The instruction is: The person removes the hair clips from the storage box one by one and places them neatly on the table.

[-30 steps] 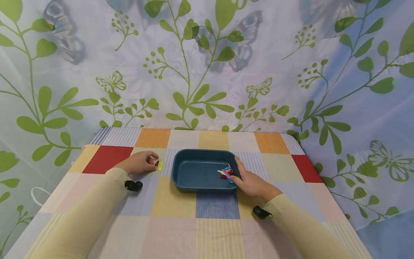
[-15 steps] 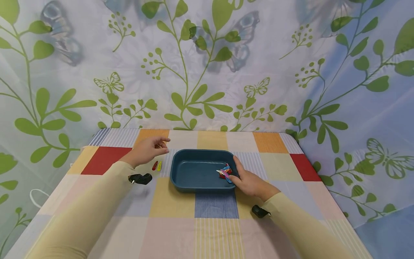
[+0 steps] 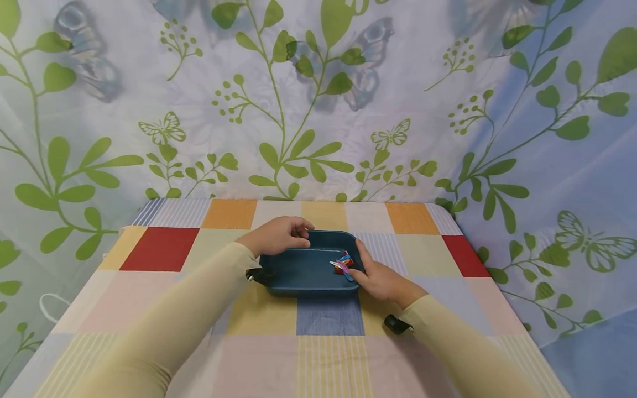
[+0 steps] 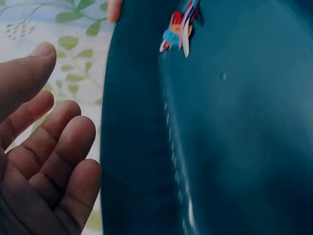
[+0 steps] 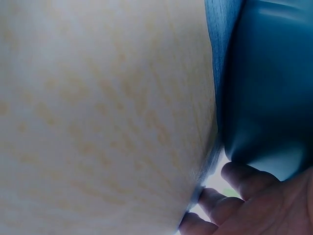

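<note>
A dark teal rectangular tray [image 3: 308, 292] sits mid-table. Inside its right end lies a small pile of colourful hair clips [image 3: 342, 264], red, blue, pink and white among them; the left wrist view shows these clips [image 4: 178, 30] close to the wall. My left hand [image 3: 282, 235] hovers over the tray's back left corner, its fingers loosely bent. In the left wrist view nothing sits between that hand's [image 4: 54, 147] thumb and fingers. My right hand [image 3: 383, 281] grips the tray's right end, thumb over the rim and fingers along the outside wall [image 5: 269, 98].
A patchwork cloth [image 3: 259, 359] covers the table. Behind it hangs a leaf and butterfly curtain [image 3: 318, 110]. A white cable loop [image 3: 50, 309] shows off the table's left edge. My left sleeve [image 3: 189, 320] crosses the table's left part.
My left hand has risen from beside a red and a yellow hair clip and moved right to the tray. Those two clips are now hidden from view. My right hand keeps its hold.
</note>
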A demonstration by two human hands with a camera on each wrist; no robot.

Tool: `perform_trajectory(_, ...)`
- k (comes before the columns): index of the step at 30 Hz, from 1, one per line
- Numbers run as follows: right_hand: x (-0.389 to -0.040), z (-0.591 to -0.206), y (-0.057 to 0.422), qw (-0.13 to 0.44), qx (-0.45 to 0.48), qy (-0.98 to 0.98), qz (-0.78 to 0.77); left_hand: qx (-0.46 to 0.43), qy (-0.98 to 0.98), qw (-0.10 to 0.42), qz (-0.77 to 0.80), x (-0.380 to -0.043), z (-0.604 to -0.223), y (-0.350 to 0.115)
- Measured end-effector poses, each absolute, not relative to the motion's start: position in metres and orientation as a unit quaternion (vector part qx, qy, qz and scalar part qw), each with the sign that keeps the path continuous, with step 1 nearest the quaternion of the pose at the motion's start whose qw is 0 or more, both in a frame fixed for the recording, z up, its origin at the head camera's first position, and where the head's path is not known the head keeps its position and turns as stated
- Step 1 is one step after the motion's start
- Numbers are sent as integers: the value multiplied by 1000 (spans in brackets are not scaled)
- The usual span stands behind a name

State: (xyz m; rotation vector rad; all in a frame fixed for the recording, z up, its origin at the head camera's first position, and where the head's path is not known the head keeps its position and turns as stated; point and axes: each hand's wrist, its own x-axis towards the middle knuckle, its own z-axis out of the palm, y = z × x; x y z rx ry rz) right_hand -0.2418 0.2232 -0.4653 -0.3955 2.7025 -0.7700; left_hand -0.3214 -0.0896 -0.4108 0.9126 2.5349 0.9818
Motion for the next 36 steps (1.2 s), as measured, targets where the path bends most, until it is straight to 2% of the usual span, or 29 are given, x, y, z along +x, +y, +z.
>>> perform_trajectory(7, -244, -467, 223, 149, -138, 942, -268, 331, 867, 166, 332, -322, -423, -57)
perform_trajectory(17, -244, -471, 223, 145, -134, 938, -286, 313, 873, 201, 315, -327, -434, -37)
perform_trajectory(27, -239, -476, 222, 146, -103, 907, -382, 317, 875, 213, 298, -332, -441, -24)
perform_trajectory(36, -238, -476, 222, 153, -96, 907, -381, 327, 878, 224, 269, -335, -450, -14)
